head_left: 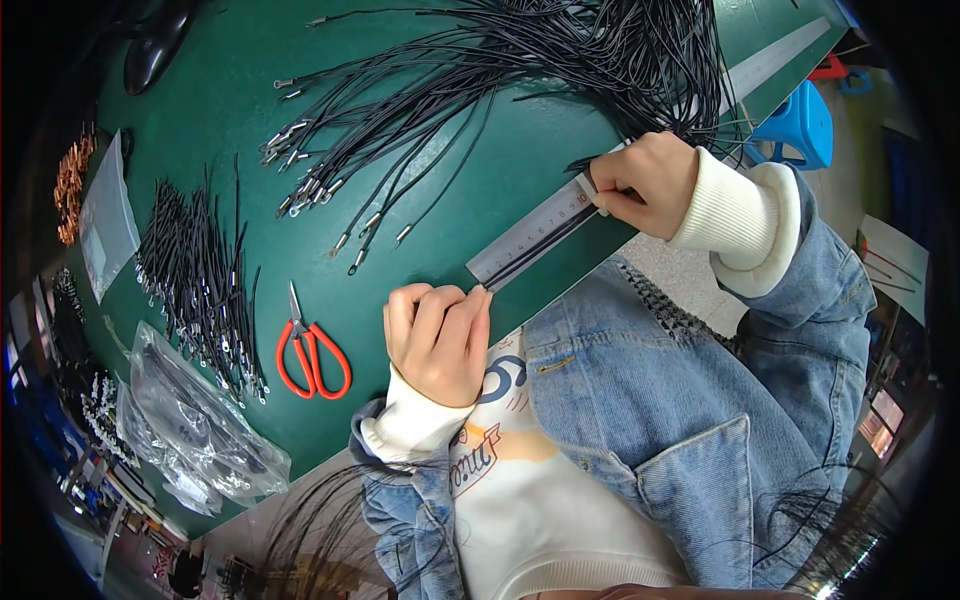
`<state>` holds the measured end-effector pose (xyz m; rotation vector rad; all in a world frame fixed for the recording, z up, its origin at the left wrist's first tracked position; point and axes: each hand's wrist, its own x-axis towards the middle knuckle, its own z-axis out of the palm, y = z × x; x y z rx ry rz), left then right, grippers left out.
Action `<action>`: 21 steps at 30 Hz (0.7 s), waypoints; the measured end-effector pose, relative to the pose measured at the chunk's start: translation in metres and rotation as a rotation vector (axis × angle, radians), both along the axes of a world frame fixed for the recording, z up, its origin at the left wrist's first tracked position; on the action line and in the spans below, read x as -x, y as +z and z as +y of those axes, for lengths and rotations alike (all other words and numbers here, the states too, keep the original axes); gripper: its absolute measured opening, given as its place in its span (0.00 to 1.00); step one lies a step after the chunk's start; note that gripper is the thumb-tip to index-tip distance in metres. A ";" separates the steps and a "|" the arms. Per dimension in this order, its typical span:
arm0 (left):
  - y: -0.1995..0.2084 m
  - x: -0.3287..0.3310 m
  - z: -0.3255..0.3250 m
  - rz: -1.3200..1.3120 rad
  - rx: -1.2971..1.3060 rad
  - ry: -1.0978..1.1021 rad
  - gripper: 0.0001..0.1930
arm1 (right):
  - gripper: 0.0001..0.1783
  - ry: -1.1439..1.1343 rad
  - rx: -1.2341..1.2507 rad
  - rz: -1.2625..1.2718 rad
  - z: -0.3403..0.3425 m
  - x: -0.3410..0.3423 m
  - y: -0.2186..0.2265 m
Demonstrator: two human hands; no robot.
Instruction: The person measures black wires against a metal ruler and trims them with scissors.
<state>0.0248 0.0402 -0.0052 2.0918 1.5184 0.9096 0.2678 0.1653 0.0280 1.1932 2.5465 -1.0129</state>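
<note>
Both hands are on the ruler (530, 238) now, the steel strip lying along the near edge of the green table (440, 160). A thin black cord (545, 240) is drawn taut right along the ruler's scale, which looks like the reason for the grip: held straight, its length can be read off. The left hand (437, 340) sits at the ruler's near end, fingers curled and pressed together, pinching one end of the cord against the ruler. The right hand (648, 183) is farther up the ruler, thumb and fingers closed on the cord there, holding it flat on the metal. So the cord runs between the two hands, touching both.

Beyond the ruler, a big heap of long black cords (480, 90) fans out. Left of the ruler lie red-handled scissors (312, 352), blades pointing away, within easy reach. Farther left, a pile of short cut cords (200, 275) and clear plastic bags (200, 420).
</note>
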 end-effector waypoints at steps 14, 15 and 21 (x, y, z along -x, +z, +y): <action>0.004 0.000 -0.002 -0.011 -0.021 0.012 0.10 | 0.05 0.008 0.246 0.083 0.008 -0.008 0.010; 0.004 -0.001 -0.003 -0.006 -0.025 0.015 0.10 | 0.05 0.019 0.236 0.101 0.008 -0.008 0.010; 0.004 -0.001 -0.004 0.000 -0.029 0.022 0.10 | 0.05 0.024 0.228 0.175 0.008 -0.008 0.012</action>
